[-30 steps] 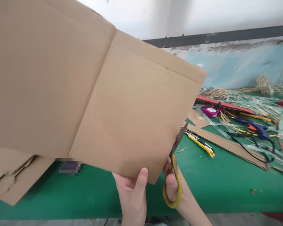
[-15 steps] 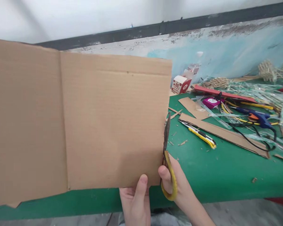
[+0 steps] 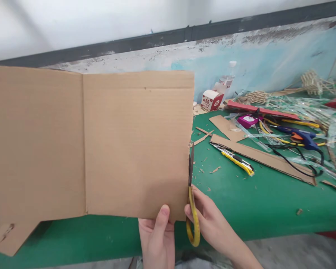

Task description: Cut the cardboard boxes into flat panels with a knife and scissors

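Observation:
A large brown cardboard sheet (image 3: 137, 142) stands raised in front of me, creased upright near its middle. My left hand (image 3: 158, 235) grips its bottom edge, thumb on the near face and the other fingers hidden behind. At the right edge, my right hand (image 3: 205, 213) holds scissors (image 3: 193, 216) with yellow handles. Their dark blades point up along the cardboard's rough right edge, and I cannot tell how far apart the blades are.
On the green table (image 3: 240, 209) lie a yellow utility knife (image 3: 238, 163), a cardboard strip (image 3: 263, 158), a blue glue gun (image 3: 304, 136), and a purple tape measure (image 3: 248, 120). A red-and-white box (image 3: 212, 100) stands near the wall. More cardboard (image 3: 16, 237) lies at lower left.
The cardboard's left panel has swung, and its right edge has shifted left in view. Both hands and the scissors moved slightly left with it. More of the cardboard at lower left now shows.

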Action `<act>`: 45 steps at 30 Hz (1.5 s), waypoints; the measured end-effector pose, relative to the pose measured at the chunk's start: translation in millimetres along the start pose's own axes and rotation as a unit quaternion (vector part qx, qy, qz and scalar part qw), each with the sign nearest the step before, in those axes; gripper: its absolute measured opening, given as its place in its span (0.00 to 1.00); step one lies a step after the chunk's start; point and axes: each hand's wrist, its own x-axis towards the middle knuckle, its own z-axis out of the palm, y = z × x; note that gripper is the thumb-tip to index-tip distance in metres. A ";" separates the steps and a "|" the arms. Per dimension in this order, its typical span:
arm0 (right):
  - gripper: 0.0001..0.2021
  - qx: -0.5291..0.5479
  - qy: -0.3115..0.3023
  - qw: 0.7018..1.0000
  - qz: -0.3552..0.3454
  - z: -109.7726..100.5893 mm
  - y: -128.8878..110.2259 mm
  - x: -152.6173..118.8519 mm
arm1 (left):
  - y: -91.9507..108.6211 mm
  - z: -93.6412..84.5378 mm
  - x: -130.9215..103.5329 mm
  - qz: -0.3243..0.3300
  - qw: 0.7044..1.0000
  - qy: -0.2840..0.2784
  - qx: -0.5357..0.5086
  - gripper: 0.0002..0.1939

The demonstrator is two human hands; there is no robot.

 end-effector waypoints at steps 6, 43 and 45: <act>0.30 0.037 -0.032 0.998 0.036 -5.9 -5.5 1.1 | 0.3 3.7 -2.1 -0.007 1.000 -0.004 0.013 0.41; 0.27 -0.037 0.110 0.989 -0.088 16.6 8.6 5.2 | -31.5 -8.3 -24.6 0.058 0.991 0.117 -0.004 0.45; 0.28 -0.035 0.141 0.984 -0.099 16.8 8.4 5.2 | -30.2 -5.8 -30.8 0.038 0.992 0.120 -0.007 0.44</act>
